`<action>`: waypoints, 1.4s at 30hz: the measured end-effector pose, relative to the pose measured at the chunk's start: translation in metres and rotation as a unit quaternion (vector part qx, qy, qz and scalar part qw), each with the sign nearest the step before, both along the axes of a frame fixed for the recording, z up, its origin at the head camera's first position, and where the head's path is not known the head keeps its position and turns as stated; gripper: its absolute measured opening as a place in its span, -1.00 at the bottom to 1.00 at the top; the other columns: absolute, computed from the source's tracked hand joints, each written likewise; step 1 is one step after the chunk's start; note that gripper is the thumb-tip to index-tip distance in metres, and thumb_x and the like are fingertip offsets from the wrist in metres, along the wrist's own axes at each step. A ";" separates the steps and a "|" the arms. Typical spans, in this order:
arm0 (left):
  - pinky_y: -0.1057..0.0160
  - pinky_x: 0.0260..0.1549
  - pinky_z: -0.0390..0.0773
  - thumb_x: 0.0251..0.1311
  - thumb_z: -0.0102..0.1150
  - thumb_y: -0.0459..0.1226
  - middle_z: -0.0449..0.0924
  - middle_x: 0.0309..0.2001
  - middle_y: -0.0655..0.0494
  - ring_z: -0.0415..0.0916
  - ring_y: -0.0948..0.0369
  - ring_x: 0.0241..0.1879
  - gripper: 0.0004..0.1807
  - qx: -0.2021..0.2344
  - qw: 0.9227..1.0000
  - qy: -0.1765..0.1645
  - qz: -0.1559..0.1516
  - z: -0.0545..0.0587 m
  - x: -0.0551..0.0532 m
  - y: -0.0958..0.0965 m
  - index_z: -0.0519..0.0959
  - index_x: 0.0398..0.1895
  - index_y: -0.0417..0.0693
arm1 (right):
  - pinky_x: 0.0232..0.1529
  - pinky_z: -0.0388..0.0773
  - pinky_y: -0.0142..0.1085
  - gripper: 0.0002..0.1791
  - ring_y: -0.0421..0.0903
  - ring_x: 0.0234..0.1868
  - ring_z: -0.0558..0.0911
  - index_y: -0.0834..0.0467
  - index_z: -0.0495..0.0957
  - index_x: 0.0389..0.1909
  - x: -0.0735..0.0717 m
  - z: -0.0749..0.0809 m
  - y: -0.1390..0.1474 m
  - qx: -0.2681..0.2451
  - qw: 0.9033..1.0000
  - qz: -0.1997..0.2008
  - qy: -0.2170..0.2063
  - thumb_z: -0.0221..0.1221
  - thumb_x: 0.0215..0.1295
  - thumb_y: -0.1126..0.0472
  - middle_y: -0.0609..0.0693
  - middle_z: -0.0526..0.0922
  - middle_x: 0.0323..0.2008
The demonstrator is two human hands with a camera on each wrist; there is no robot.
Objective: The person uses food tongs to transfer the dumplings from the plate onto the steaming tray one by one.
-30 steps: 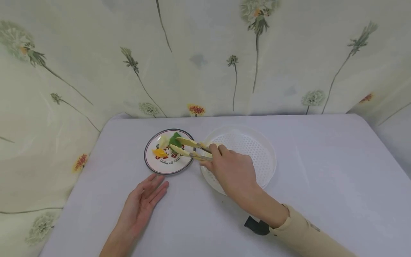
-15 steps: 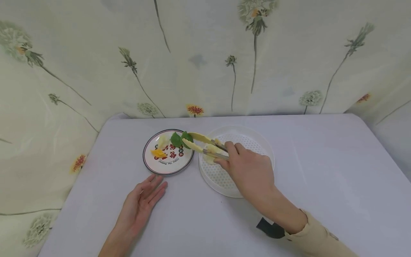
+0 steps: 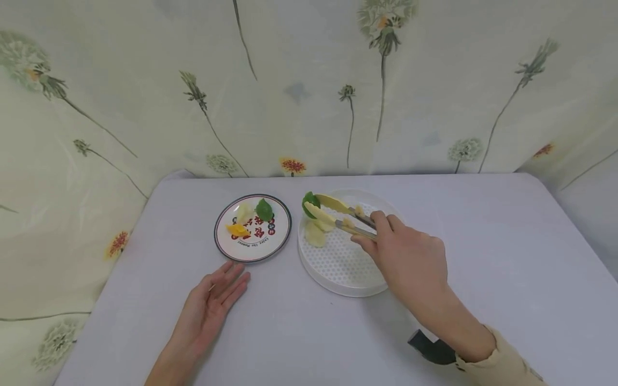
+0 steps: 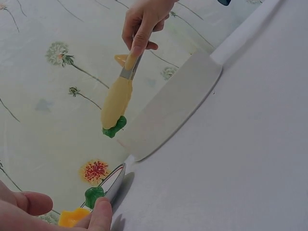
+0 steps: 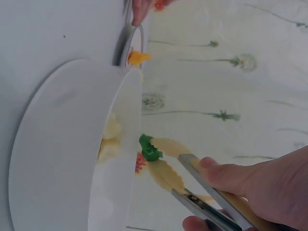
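Note:
My right hand (image 3: pixel 410 262) grips a pair of tongs (image 3: pixel 354 219) with yellow tips and metal arms. Pinched in the tips is a small green piece (image 3: pixel 310 205), like a bit of green pepper, held over the left rim of a round white perforated basket (image 3: pixel 338 268). Pale yellow slices (image 3: pixel 316 235) lie inside the basket. To its left stands a small plate (image 3: pixel 241 249) with red print and a dark rim. On it are another green piece (image 3: pixel 264 209), a pale slice (image 3: pixel 245 213) and an orange-yellow piece (image 3: pixel 238 230). My left hand (image 3: pixel 211 305), fingers extended, has its fingertips at the plate's near rim.
A white cloth (image 3: pixel 299 332) covers the table, whose back edge meets a flower-patterned curtain (image 3: pixel 299 123). A black band (image 3: pixel 432 347) shows at the right wrist, beside a beige sleeve (image 3: pixel 502 359).
The tongs have lifted one green piece off the plate and carried it right, to above the basket's left side. The other green piece stays on the plate. My left hand has hardly moved.

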State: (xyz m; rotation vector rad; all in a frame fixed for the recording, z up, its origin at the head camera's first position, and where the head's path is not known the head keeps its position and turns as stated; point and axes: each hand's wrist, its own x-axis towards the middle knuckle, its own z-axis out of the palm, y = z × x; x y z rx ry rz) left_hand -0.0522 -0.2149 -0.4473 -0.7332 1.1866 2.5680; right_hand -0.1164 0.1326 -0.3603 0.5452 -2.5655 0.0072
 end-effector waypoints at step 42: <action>0.26 0.40 0.54 0.54 -0.22 -0.18 0.27 0.54 0.01 0.38 0.09 0.46 -0.41 -0.008 1.000 0.001 -0.004 0.000 0.001 0.002 0.09 0.59 0.01 | -0.75 -0.15 -0.43 -0.45 -0.19 -0.78 0.05 0.24 0.39 -0.41 -0.011 -0.019 0.018 0.005 0.999 -0.022 -0.024 0.35 0.20 -0.17 0.00 0.32 -0.70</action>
